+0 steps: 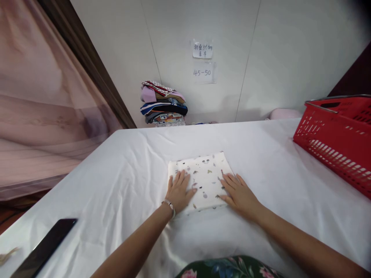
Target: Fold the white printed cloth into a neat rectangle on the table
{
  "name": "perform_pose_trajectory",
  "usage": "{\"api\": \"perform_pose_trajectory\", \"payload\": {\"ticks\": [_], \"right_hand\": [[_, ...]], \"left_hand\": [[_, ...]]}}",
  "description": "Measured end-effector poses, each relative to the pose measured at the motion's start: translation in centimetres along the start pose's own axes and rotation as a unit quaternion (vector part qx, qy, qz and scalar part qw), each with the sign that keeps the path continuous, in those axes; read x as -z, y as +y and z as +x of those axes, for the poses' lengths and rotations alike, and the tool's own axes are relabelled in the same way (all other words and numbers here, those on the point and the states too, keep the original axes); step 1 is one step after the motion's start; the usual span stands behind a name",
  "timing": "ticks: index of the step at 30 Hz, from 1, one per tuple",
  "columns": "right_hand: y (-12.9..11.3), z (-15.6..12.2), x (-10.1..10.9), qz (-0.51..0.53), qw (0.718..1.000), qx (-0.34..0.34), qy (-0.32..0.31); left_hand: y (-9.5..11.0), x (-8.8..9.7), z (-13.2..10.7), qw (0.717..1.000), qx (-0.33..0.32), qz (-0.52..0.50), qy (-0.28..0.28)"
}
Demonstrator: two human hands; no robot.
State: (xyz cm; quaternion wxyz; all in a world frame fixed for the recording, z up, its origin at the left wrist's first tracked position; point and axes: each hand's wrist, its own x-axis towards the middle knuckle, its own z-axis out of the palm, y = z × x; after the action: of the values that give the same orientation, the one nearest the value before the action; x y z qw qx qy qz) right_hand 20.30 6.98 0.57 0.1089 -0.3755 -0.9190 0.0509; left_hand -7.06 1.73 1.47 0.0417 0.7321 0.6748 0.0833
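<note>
A folded white cloth (209, 181) printed with small animal shapes lies flat on the white-covered table (121, 185), roughly in the middle. On its left side rests my left hand (179, 192), palm down with the fingers spread; a bracelet circles that wrist. My right hand (240, 196) lies over the cloth's right edge, palm down and fingers stretched out. Neither hand grips anything. Parts of the cloth's left and right edges are hidden under the hands.
A red plastic basket (336, 143) with a metal handle stands at the right. Near the left front lies a dark phone-like slab (48, 245). Behind the table rises a stack of folded fabrics (164, 106) against the wall. A pink curtain (52, 96) hangs at left.
</note>
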Motion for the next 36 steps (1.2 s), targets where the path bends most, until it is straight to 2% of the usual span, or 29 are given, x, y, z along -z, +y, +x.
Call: {"api": "perform_pose_trajectory", "payload": {"ticks": [4, 7, 10, 12, 15, 17, 19, 22, 24, 27, 29, 32, 36], "right_hand": [[0.2, -1.0, -0.1, 0.015, 0.999, 0.044, 0.014], [0.2, -0.9, 1.0, 0.032, 0.999, 0.042, -0.002], [-0.3, 0.5, 2.7, 0.048, 0.998, 0.033, -0.017], [-0.8, 2.0, 3.6, 0.054, 0.998, 0.029, -0.004], [-1.1, 4.6, 3.3, 0.048, 0.998, 0.020, 0.028], [-0.4, 6.1, 2.3, 0.040, 0.999, -0.013, 0.029], [1.0, 7.1, 1.0, 0.045, 0.996, -0.077, 0.003], [3.4, 7.5, -0.5, 0.100, 0.987, -0.124, -0.015], [4.8, 7.1, -0.7, 0.169, 0.974, -0.151, 0.010], [6.2, 6.2, -0.3, 0.267, 0.928, -0.245, 0.086], [6.6, 5.8, 0.2, 0.291, 0.904, -0.281, 0.135], [6.4, 6.0, 0.9, 0.268, 0.912, -0.276, 0.146], [5.5, 6.8, 1.2, 0.205, 0.932, -0.286, 0.089]], "left_hand": [[0.9, -0.2, -2.1, 0.997, -0.067, 0.011, 0.028], [1.2, -0.2, -2.6, 0.997, -0.064, 0.013, 0.028], [1.2, -0.1, -2.5, 0.998, -0.059, 0.007, 0.008], [1.2, 0.0, -2.4, 0.999, -0.053, 0.004, 0.006], [1.3, 0.0, -2.4, 0.999, -0.049, 0.008, 0.018], [1.2, -0.1, -2.6, 0.998, -0.055, 0.013, 0.026], [1.2, -0.1, -2.7, 0.998, -0.062, 0.017, 0.029], [1.2, -0.1, -2.8, 0.997, -0.069, 0.018, 0.033], [1.2, -0.1, -2.8, 0.997, -0.069, 0.017, 0.038], [1.2, -0.2, -2.7, 0.997, -0.065, 0.015, 0.042], [1.2, -0.3, -2.7, 0.997, -0.065, 0.016, 0.044], [1.2, -0.4, -2.6, 0.996, -0.066, 0.018, 0.051], [1.2, -0.4, -2.7, 0.996, -0.062, 0.018, 0.057]]}}
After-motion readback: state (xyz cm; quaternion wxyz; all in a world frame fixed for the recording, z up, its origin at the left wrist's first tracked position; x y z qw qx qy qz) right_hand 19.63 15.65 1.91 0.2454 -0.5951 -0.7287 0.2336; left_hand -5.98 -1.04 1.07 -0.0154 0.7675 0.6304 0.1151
